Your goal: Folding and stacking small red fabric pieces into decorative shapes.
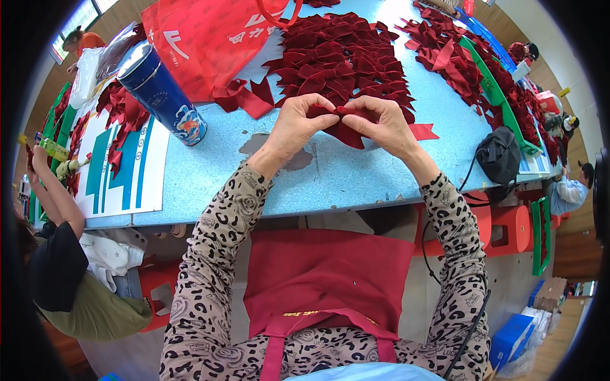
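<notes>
Between my hands, above the near part of the blue table [222,190], is a dark red velvet bow [346,131]. My left hand [302,124] pinches its left side between thumb and fingers. On the other side my right hand [378,124] pinches it the same way, the fingertips almost meeting at its middle. Part of the bow is hidden behind my fingers. Just beyond my hands lies a dense spread of finished-looking dark red bows [343,57]. A brighter red ribbon end [424,131] sticks out beside my right wrist.
A blue tumbler [162,95] and a red bag [203,44] stand at the left, with loose red ribbon [251,98] near them. Green trays [489,86] of bows and a black pouch [499,155] are at the right. A co-worker [82,267] sits at the left.
</notes>
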The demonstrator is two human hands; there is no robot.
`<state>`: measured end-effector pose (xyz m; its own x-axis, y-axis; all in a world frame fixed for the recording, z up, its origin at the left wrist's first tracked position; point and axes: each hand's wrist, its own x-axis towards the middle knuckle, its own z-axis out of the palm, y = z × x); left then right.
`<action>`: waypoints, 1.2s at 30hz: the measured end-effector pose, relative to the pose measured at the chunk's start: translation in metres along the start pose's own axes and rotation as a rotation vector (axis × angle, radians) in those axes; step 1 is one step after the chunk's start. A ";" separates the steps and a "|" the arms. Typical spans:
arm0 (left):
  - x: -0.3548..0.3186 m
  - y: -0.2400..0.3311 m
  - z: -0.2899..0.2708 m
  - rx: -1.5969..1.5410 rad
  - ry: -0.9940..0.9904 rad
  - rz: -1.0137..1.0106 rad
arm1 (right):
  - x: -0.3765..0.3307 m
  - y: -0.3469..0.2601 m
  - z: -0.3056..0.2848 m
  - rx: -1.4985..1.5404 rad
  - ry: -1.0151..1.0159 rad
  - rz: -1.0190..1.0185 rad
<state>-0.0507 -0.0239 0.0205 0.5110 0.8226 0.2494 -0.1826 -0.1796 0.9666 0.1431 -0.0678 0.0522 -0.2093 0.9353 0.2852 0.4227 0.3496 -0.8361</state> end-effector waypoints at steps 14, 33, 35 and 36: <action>0.000 -0.004 -0.003 -0.019 -0.083 -0.090 | -0.001 0.002 0.001 -0.061 -0.068 0.030; 0.005 -0.013 -0.002 -0.089 -0.080 -0.099 | -0.002 0.014 -0.005 0.062 -0.050 0.098; 0.005 -0.013 -0.001 -0.079 -0.085 -0.097 | -0.003 0.015 -0.008 0.056 -0.069 0.124; 0.005 -0.012 -0.001 -0.079 -0.086 -0.096 | -0.003 0.017 -0.009 0.064 -0.079 0.116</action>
<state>-0.0465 -0.0170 0.0102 0.5988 0.7841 0.1634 -0.1936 -0.0562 0.9795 0.1590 -0.0643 0.0417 -0.2320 0.9612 0.1491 0.3913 0.2325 -0.8904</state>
